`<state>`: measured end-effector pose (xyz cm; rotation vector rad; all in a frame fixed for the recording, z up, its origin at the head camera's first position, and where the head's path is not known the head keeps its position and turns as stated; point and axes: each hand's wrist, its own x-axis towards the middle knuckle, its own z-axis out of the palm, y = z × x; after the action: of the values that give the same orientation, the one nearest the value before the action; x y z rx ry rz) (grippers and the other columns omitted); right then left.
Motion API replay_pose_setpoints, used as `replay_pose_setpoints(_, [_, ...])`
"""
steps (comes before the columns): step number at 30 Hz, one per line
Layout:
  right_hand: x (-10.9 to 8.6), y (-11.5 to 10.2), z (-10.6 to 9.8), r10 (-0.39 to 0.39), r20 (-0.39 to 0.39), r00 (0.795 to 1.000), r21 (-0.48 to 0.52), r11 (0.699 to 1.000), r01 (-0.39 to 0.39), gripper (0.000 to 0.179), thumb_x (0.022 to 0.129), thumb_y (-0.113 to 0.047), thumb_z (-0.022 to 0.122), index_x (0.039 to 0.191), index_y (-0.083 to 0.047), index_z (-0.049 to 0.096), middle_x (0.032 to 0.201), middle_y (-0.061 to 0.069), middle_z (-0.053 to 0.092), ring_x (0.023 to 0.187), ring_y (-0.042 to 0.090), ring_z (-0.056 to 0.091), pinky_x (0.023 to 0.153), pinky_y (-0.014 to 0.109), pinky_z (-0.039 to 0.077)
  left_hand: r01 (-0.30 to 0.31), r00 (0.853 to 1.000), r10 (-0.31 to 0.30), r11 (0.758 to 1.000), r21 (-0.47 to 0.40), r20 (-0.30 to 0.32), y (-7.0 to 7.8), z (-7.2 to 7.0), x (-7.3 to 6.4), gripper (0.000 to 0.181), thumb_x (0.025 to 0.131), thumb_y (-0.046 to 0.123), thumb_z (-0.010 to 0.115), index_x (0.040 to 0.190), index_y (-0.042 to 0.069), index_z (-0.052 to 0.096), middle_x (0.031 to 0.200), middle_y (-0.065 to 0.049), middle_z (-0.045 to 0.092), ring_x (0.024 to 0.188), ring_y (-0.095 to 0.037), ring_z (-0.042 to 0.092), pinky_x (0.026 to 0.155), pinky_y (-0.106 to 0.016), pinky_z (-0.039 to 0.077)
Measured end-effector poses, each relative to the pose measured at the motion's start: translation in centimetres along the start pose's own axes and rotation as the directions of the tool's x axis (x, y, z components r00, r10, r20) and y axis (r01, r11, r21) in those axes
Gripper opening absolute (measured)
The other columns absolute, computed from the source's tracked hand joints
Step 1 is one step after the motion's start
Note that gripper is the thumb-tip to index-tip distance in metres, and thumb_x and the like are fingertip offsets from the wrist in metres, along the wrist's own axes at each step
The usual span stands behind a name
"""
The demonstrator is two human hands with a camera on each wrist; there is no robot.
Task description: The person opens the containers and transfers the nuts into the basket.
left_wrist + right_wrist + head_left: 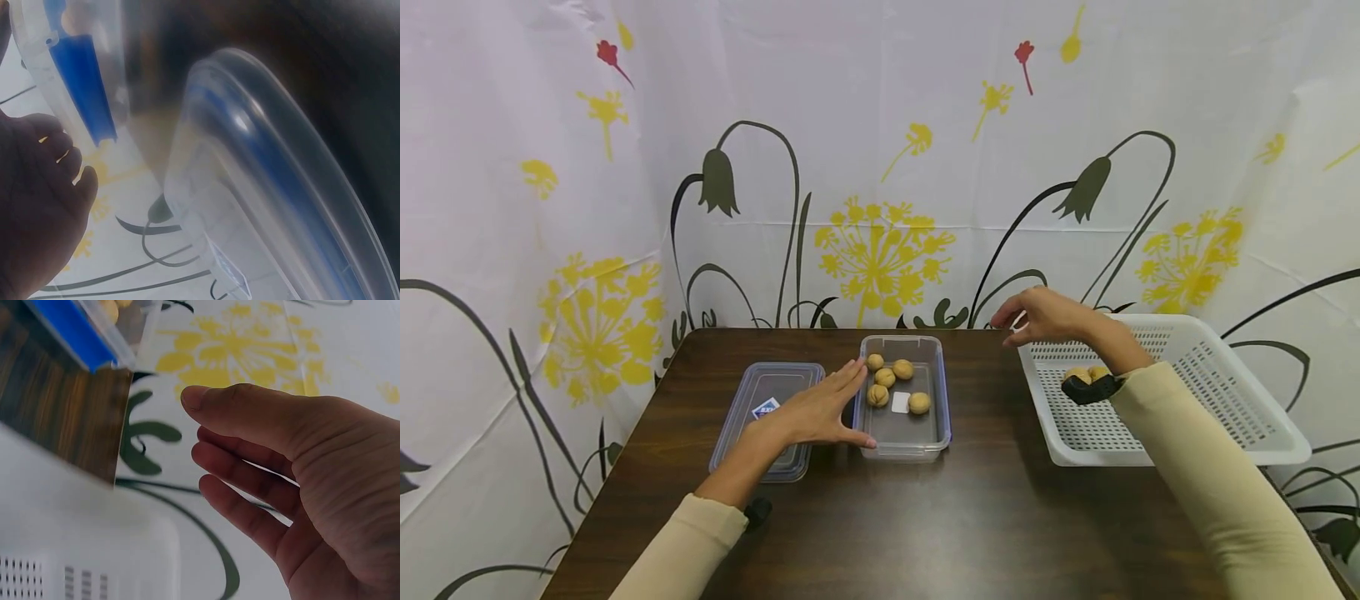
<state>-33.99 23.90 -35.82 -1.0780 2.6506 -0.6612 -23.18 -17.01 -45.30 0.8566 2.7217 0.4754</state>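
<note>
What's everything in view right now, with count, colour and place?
Table: one, dark brown, below the containers
Container: one, clear with blue clips, table's far middle
Container walnuts: five, tan, inside it
Patch: one, white, container's bottom
Likely lid: one, clear, blue-white label, left of container
Basket: one, white, table's right
Basket walnuts: at least two, tan, partly hidden
Backdrop: white, flower-printed, behind table
Wrist devices: two, black, at wrists
Sleeves: two, cream, forearms
Left hand: one, bare, container's left side
Right hand: one, bare, near basket's far-left corner
</note>
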Motion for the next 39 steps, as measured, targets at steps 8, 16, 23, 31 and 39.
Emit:
replay_pose_setpoints(8, [3.3,-2.0,1.6,-0.157,0.048,0.987,-0.031,0.987,0.158,0.029,0.085,-0.002,0.086,0.113,0.0,0.08,0.108,0.011,0.079,0.099,0.03,0.077,0.089,0.047,0.063,0.015,1.0,-0.015,1.0,0.019,0.001,0.0,0.1,0.0,0.125,0.086,0.068,0.077,0.168,0.0,0.012,0.178,-0.017,0.004,0.164,-0.034,0.008,0.129,-0.057,0.021])
replay_pose_setpoints(16, [6.6,-3.6,4.0,-0.281,0.126,0.951,0.012,0.959,0.282,0.028,0.083,0.004,0.085,0.11,0.006,0.078,0.107,0.02,0.078,0.099,0.037,0.077,0.089,0.046,0.063,0.028,1.0,-0.028,0.999,0.028,0.006,0.1,-0.1,-0.1,0.125,0.086,0.068,0.077,0.169,0.0,0.012,0.178,-0.016,0.004,0.164,-0.034,0.007,0.129,-0.057,0.021])
replay_pose_setpoints(23, [8.7,-4.7,6.2,-0.279,0.216,0.936,0.018,0.959,0.282,0.027,0.085,0.003,0.083,0.112,0.006,0.077,0.11,0.02,0.078,0.102,0.034,0.077,0.09,0.046,0.063,0.023,1.0,-0.023,0.999,0.021,0.005,0.2,-0.2,-0.3,0.125,0.086,0.069,0.077,0.169,0.0,0.012,0.178,-0.016,0.005,0.164,-0.034,0.008,0.128,-0.058,0.022])
replay_pose_setpoints(31, [10.4,-5.4,8.6,-0.158,0.365,0.918,-0.024,0.984,0.179,0.033,0.086,0.006,0.08,0.119,0.001,0.078,0.114,0.01,0.079,0.107,0.024,0.075,0.097,0.036,0.059,0.024,1.0,-0.024,0.999,0.028,0.006,0.2,-0.2,-0.3,0.125,0.087,0.069,0.076,0.169,0.0,0.012,0.178,-0.016,0.005,0.164,-0.034,0.008,0.128,-0.058,0.023])
replay_pose_setpoints(39, [11.1,-6.0,10.3,-0.135,0.442,0.887,-0.121,0.971,0.208,0.035,0.083,0.005,0.082,0.118,-0.003,0.079,0.113,0.005,0.079,0.105,0.02,0.073,0.093,0.032,0.059,0.018,1.0,-0.018,0.999,0.033,0.001,0.1,0.0,-0.2,0.125,0.087,0.07,0.075,0.169,0.0,0.012,0.178,-0.016,0.006,0.164,-0.033,0.008,0.129,-0.057,0.021])
